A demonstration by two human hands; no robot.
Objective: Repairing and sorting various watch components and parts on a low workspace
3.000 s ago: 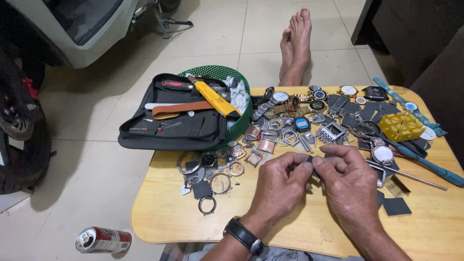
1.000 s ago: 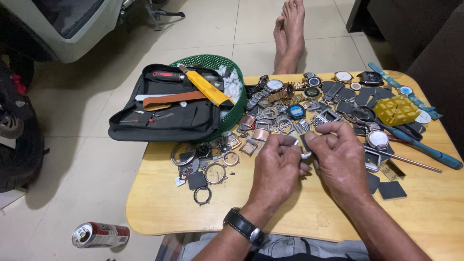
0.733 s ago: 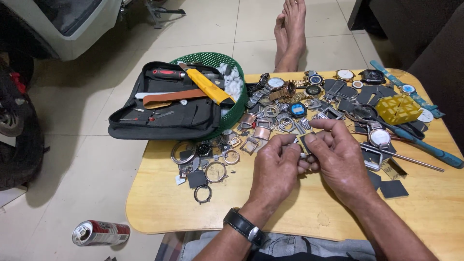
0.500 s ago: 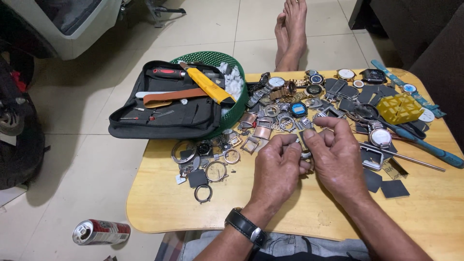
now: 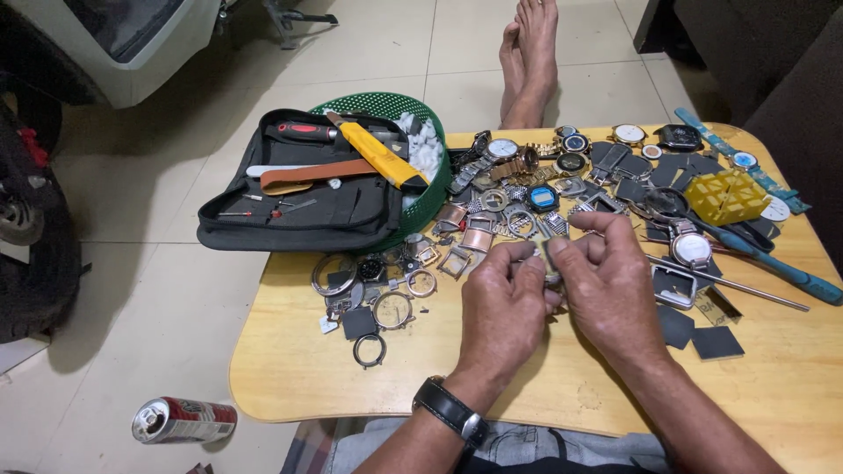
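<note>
Your left hand (image 5: 502, 303) and right hand (image 5: 610, 285) meet above the middle of the wooden table (image 5: 290, 386), fingertips pressed together on a small metal watch part (image 5: 551, 260). The part sits between the thumbs and forefingers of both hands, mostly hidden, so its exact shape cannot be told. A black wristwatch (image 5: 450, 409) is strapped on your left wrist.

Just beyond your hands lies a heap of watches and metal cases (image 5: 527, 189), shiny and round or square. Loose rings (image 5: 391, 309) and dark square pieces lie toward the table's left edge. A yellow plastic block (image 5: 727, 195) sits near the far right corner, with a blue-handled tool (image 5: 781, 268) beside it.

At the far left corner a green mesh basket (image 5: 413, 110) holds white scraps, and a black fabric tool case (image 5: 299, 206) lies open across it, carrying a yellow knife (image 5: 379, 158). A dented can (image 5: 183, 419) lies on the tiled floor.
</note>
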